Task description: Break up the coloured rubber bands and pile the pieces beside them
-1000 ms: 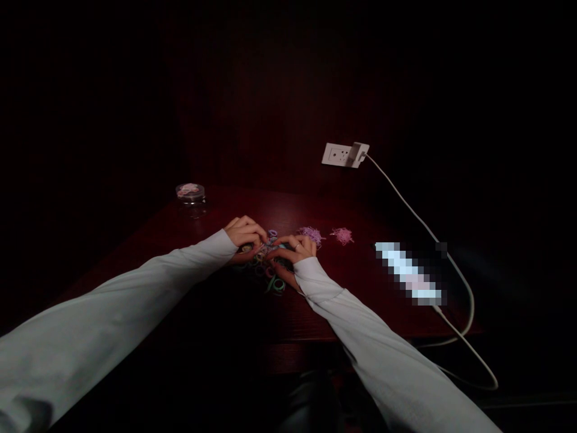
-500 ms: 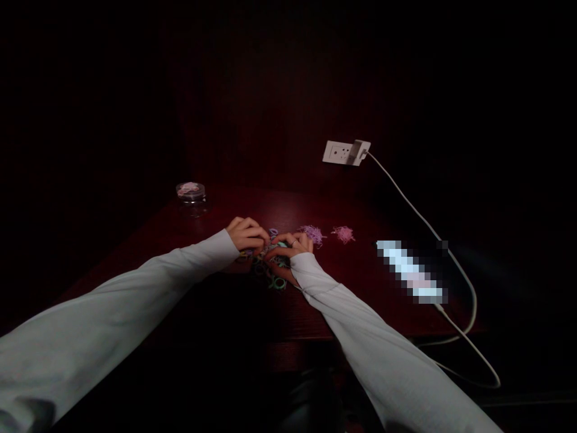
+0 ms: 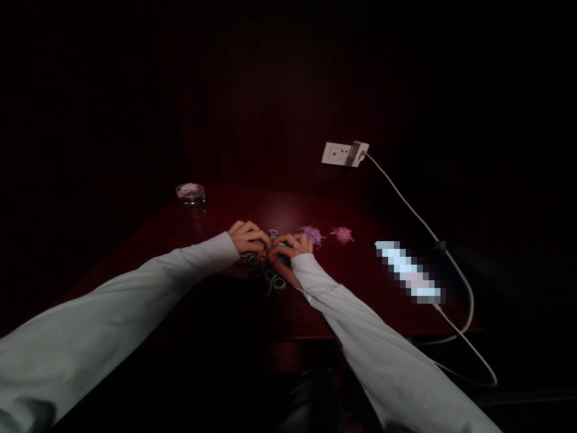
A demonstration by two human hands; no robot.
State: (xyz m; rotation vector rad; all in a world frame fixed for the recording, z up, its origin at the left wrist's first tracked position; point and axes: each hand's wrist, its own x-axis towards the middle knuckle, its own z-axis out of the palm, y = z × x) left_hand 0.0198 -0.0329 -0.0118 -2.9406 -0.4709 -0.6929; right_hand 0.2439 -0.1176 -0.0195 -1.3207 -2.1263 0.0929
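My left hand [image 3: 249,237] and my right hand [image 3: 294,245] are close together over a small heap of coloured hair ties [image 3: 278,283] on the dark red table. The fingers of both are curled inward, with the fingertips nearly meeting amid the heap. What they pinch is too small and dark to make out. Green loops stick out below my hands, and a purple loop [image 3: 273,233] shows just beyond them. Past my right hand lie a purple pile of thin elastic bands [image 3: 311,235] and a similar pink pile [image 3: 342,234].
A clear round jar [image 3: 191,195] with pink on its lid stands at the table's back left. On the right lies a phone with a blurred-out screen [image 3: 408,270], its white cable [image 3: 417,213] running to a wall socket [image 3: 336,153]. The table's front edge [image 3: 297,338] is near me.
My left hand has dipped slightly and its fingers have shifted within the heap. The green loops below have moved a little, one now trailing left. My right hand stays nearly in place.
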